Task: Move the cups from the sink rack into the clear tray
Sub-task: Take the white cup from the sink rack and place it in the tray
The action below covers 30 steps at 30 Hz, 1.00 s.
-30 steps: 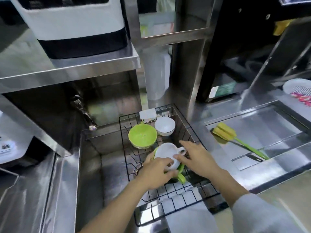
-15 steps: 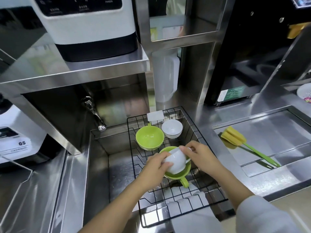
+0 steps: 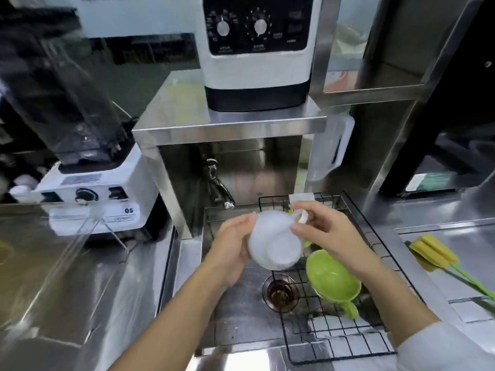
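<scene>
Care now means keeping both hands closed on the white cup (image 3: pixel 273 241), left hand (image 3: pixel 230 253) cradling its side, right hand (image 3: pixel 329 234) pinching the handle, held above the sink (image 3: pixel 241 311), carrying it level leftwards to the clear tray (image 3: pixel 67 253).

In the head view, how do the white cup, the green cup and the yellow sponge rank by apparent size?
1. white cup, though it is held up nearer the camera
2. green cup, nearly alike, so unsure
3. yellow sponge
</scene>
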Available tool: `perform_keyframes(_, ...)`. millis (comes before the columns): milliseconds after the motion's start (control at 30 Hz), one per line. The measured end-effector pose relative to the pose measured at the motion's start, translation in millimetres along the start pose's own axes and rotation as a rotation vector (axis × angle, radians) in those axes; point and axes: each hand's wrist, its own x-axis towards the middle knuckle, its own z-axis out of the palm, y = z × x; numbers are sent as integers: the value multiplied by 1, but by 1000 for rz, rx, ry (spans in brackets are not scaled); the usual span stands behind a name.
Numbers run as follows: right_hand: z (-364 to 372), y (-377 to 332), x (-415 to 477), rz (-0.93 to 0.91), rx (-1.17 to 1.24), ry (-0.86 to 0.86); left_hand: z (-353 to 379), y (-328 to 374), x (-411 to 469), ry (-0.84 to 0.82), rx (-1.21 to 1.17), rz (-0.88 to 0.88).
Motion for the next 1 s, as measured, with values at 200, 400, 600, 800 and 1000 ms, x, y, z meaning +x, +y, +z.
perform_keyframes(200, 61, -29, 19, -33, -58, -164, -70, 41, -33, -46, -68, -63)
perform_keyframes(400, 150, -53, 35, -70, -89, -142, -146, 83, -66, 85, -20, 84)
perform_keyframes(600, 244, -76, 60, -123, 43, -15, -224, 134, -107, -3, 209, 311)
perform_keyframes(800, 325, -97, 82, -81, 33, -35, -298, 143, -129, 61, 864, 460)
perform_keyframes(1000, 388, -114, 112, 54, -52, -166, -361, 142, -123, 362, 812, 466)
